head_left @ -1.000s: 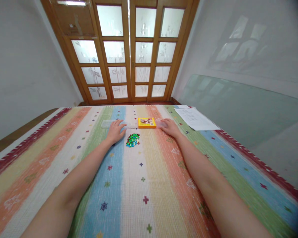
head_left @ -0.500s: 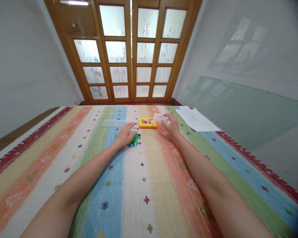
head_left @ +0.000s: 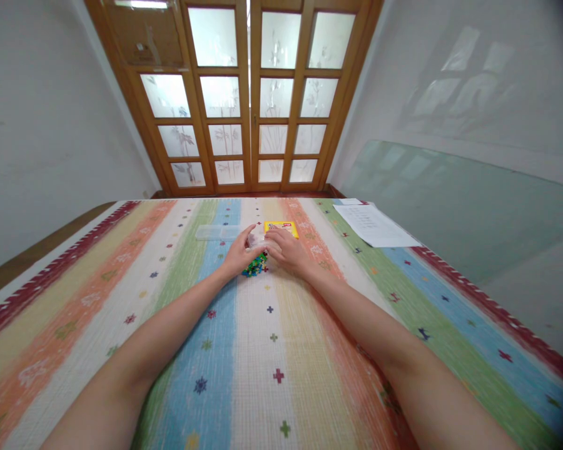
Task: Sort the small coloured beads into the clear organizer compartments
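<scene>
My right hand [head_left: 287, 251] holds a small clear plastic box [head_left: 258, 240], its fingers curled over the near side. Curved around the box's left side is my left hand [head_left: 238, 254], thumb and fingers closing on it. The hands hide most of the box. Just below them lies a pile of small green, blue and yellow pieces [head_left: 254, 267] on the tablecloth. A yellow picture box [head_left: 289, 226] sits behind my right hand, partly covered by it. Behind my left hand is a long, shallow clear plastic tray [head_left: 211, 233].
The table wears a striped, patterned cloth [head_left: 281, 350]. White paper sheets [head_left: 373, 226] lie at the far right. A glass panel [head_left: 450, 206] leans on the right wall, and wooden doors with panes [head_left: 249, 112] stand beyond the table.
My right hand has brought the clear box left, from beside the yellow picture box to my left hand. My left hand has stayed near the small pieces and now meets the box.
</scene>
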`<move>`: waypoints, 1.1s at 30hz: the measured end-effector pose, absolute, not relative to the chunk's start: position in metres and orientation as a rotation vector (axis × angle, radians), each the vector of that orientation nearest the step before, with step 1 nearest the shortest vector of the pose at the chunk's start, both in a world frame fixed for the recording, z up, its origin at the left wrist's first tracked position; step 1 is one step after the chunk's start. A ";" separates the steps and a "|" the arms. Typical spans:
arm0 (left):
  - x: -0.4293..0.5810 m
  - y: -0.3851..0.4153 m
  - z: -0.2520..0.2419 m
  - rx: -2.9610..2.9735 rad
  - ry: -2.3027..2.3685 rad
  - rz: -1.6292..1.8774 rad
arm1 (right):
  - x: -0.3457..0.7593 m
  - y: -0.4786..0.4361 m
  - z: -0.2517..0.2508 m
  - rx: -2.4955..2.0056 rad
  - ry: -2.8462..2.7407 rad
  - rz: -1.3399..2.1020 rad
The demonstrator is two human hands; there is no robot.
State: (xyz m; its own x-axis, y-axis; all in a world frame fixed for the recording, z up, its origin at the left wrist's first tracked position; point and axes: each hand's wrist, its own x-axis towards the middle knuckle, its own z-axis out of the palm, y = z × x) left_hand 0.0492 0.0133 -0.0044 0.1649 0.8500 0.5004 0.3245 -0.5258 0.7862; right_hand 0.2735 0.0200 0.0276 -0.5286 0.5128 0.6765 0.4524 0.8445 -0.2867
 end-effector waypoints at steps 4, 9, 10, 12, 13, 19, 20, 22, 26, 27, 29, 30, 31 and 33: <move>0.054 0.012 -0.004 1.923 1.122 1.374 | 0.272 0.020 0.023 -0.719 -2.247 0.015; 0.056 0.004 0.001 1.979 1.115 1.364 | 0.268 0.020 0.021 -0.768 -2.179 0.012; 0.056 0.002 0.002 2.015 1.099 1.342 | 0.268 0.020 0.021 -0.796 -2.138 0.019; 0.057 -0.003 0.005 2.086 1.060 1.298 | 0.270 0.023 0.021 -0.863 -2.034 0.032; 0.057 -0.005 0.007 2.109 1.043 1.286 | 0.271 0.024 0.022 -0.887 -1.992 0.042; 0.058 -0.017 0.022 2.223 0.966 1.234 | 0.281 0.039 0.026 -0.990 -1.770 0.269; 0.059 -0.019 0.023 2.246 0.954 1.220 | 0.282 0.043 0.026 -1.013 -1.726 0.330; 0.059 -0.019 0.022 2.250 0.927 1.198 | 0.285 0.049 0.025 -1.035 -1.681 0.440; 0.056 -0.007 0.010 2.065 0.928 1.286 | 0.288 0.050 0.025 -1.007 -1.697 0.332; 0.055 -0.002 0.007 1.990 0.936 1.319 | 0.288 0.047 0.027 -0.983 -1.719 0.245; 0.050 0.007 0.001 1.839 0.943 1.366 | 0.287 0.038 0.030 -0.906 -1.809 0.094; 0.048 0.010 0.000 1.777 0.947 1.380 | 0.286 0.034 0.031 -0.858 -1.882 0.042; 0.046 0.013 -0.001 1.732 0.950 1.388 | 0.285 0.029 0.033 -0.803 -1.972 0.004; 0.043 0.015 -0.001 1.690 0.957 1.390 | 0.281 0.023 0.034 -0.704 -2.158 -0.040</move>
State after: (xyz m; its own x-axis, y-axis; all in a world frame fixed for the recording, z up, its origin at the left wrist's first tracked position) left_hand 0.0426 0.0155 -0.0012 0.1368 0.8886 0.4378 0.0917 -0.4514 0.8876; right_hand 0.2812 0.0228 0.0343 -0.4860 0.4713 0.7360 0.4983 0.8413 -0.2097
